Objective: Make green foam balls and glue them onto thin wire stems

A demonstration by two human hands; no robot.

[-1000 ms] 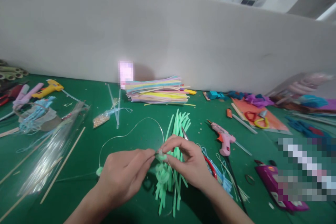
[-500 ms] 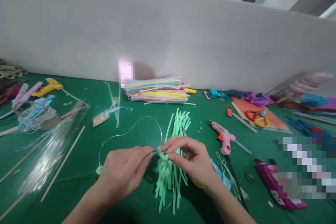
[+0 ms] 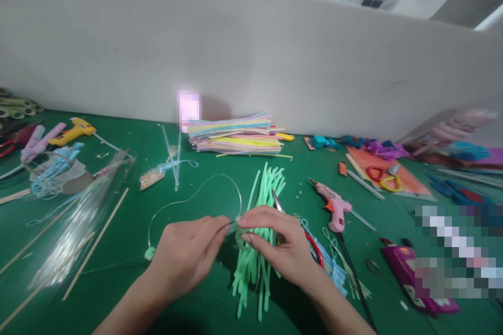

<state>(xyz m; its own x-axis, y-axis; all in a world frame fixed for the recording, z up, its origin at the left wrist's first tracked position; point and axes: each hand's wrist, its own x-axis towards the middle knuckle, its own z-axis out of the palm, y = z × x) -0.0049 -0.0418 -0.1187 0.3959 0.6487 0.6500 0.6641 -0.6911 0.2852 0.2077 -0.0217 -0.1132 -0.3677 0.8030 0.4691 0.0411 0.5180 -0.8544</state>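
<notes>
I pinch a thin, dark stick (image 3: 231,223) between the thumb and fingertips of my left hand (image 3: 192,251), with the other fingers curled in. My right hand (image 3: 283,243) has thumb and forefinger closed on a small green piece (image 3: 239,238), which is pale, soft-looking and partly hidden by my fingers. It sits between my two hands, right where the fingertips nearly meet, and is too blurred for me to tell its exact shape.

A thin clear line (image 3: 188,202) loops out beyond my hands and comes down to one little green knot (image 3: 150,254) just beside my left wrist. The green strips (image 3: 245,277) are narrow, flat and mint-coloured; they lie in one loose pile under and beyond my right hand, too overlapped to count.

I see two glue guns: a pink one (image 3: 334,207) to the right of my right hand, and a yellow one (image 3: 74,131) far out to the left. One pair of red-handled scissors (image 3: 315,251) lies partly under my right hand, and one red-and-yellow pair (image 3: 391,183) lies farther right on one orange sheet (image 3: 414,186). Ahead of my hands, on the green surface (image 3: 212,167), are a stack of multicoloured strips (image 3: 236,144) and one small bag of beads (image 3: 152,179).
</notes>
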